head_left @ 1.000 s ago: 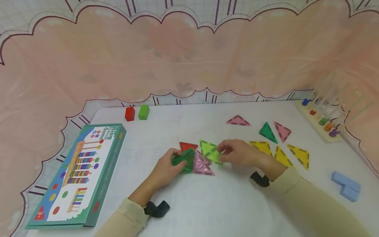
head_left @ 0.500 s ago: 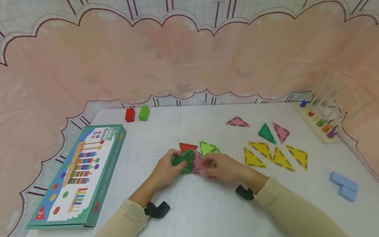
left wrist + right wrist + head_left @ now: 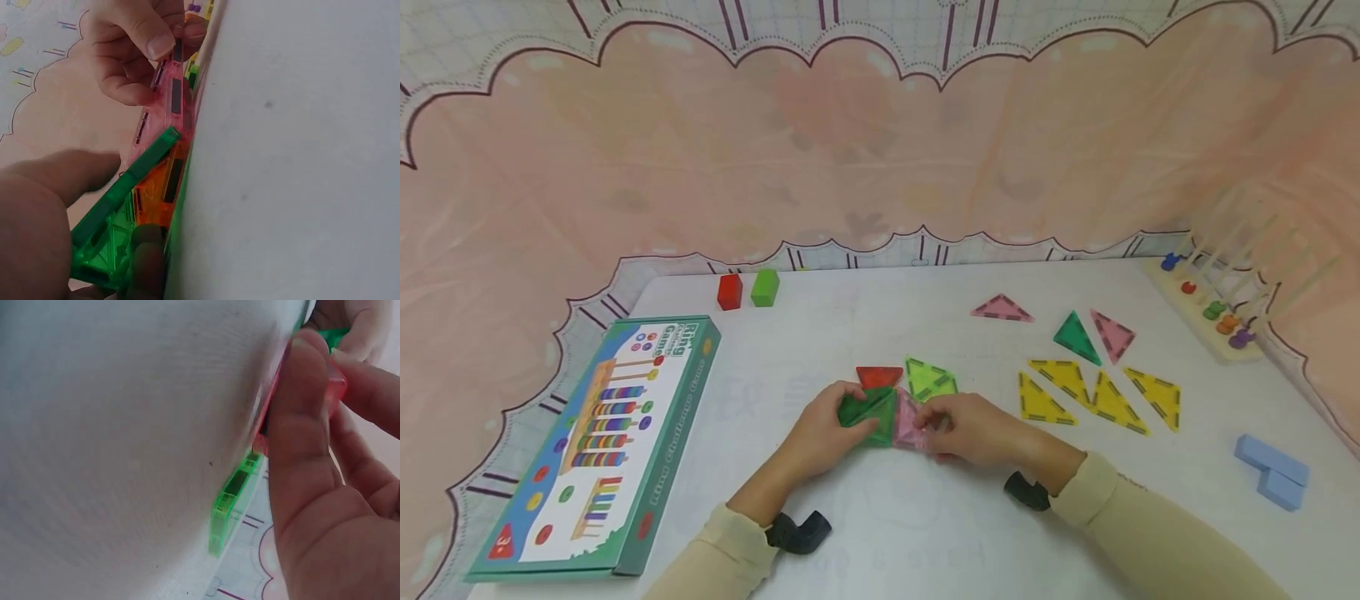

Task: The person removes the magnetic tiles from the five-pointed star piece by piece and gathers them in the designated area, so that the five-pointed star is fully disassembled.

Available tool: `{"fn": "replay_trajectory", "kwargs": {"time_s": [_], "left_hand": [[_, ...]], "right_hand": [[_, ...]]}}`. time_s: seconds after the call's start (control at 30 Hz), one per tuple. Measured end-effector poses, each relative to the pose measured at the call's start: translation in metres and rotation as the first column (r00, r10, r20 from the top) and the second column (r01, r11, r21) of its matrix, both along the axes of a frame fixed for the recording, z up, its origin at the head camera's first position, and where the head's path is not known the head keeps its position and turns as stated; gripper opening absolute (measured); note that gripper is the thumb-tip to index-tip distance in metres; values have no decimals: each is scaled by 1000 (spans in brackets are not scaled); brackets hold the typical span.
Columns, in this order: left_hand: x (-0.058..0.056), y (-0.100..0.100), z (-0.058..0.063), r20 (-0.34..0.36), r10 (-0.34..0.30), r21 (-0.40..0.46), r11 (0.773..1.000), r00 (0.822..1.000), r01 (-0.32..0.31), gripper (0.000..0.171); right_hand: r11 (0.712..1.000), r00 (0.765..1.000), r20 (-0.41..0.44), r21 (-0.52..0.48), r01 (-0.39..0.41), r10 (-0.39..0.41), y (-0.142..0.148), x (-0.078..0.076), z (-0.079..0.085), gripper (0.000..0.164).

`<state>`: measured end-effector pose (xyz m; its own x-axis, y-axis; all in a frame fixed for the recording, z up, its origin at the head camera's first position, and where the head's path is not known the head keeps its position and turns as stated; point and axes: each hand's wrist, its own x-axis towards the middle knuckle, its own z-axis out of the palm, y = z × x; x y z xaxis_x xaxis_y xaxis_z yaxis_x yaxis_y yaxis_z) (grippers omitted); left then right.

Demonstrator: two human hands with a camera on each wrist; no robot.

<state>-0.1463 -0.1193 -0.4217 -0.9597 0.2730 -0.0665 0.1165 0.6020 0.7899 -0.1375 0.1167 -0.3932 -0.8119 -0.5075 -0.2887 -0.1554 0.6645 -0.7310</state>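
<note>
My left hand (image 3: 831, 427) pinches a translucent green magnetic tile (image 3: 128, 187), which tilts up over the pieces under it. Right beside it, my right hand (image 3: 972, 429) holds a pink triangular magnetic tile (image 3: 906, 423) between thumb and fingers. In the left wrist view the pink pieces stand at an angle, meeting an orange-looking tile (image 3: 156, 197) below the green one. Behind the hands lie a red tile (image 3: 880, 377) and a pair of light green triangles (image 3: 929, 377). My fingers cover part of the green and pink tiles.
Several yellow triangles (image 3: 1120, 408) lie to the right, with a green triangle (image 3: 1077, 340) and pink triangles (image 3: 1002, 308) behind. A game box (image 3: 602, 442) fills the left. Red (image 3: 730, 292) and green blocks (image 3: 765, 287), blue blocks (image 3: 1272, 471) and a pegged board (image 3: 1206, 317) line the edges.
My right hand has left the light green tiles, moving left and nearer to me to grip the pink one. The left hand keeps its green tile; the red tile has shifted slightly nearer.
</note>
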Motion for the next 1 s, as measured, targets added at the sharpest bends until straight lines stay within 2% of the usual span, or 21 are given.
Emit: {"fn": "replay_trajectory", "kwargs": {"time_s": [0.13, 0.5, 0.67, 0.77, 0.9, 1.0], "left_hand": [[0, 0, 0, 11, -28, 1, 1000, 1000, 28, 41], [-1, 1, 0, 13, -33, -21, 999, 999, 33, 49], [-1, 3, 1, 31, -28, -16, 999, 999, 28, 49], [-1, 4, 2, 29, -23, -27, 999, 999, 23, 49], [-1, 4, 2, 38, -15, -41, 999, 999, 17, 49], [-1, 5, 3, 46, -11, -43, 999, 999, 13, 50]], "right_hand": [[999, 999, -33, 38, 14, -12, -2, -1, -2, 19], [998, 995, -95, 56, 6, 0, -7, -4, 0, 19], [998, 996, -80, 53, -25, 29, -4, -5, 4, 20], [998, 998, -42, 44, -43, 45, 1, -5, 7, 21], [995, 994, 37, -12, -101, 102, 10, -4, 12, 22], [990, 991, 32, -66, -128, 130, 21, -4, 16, 20]]}}
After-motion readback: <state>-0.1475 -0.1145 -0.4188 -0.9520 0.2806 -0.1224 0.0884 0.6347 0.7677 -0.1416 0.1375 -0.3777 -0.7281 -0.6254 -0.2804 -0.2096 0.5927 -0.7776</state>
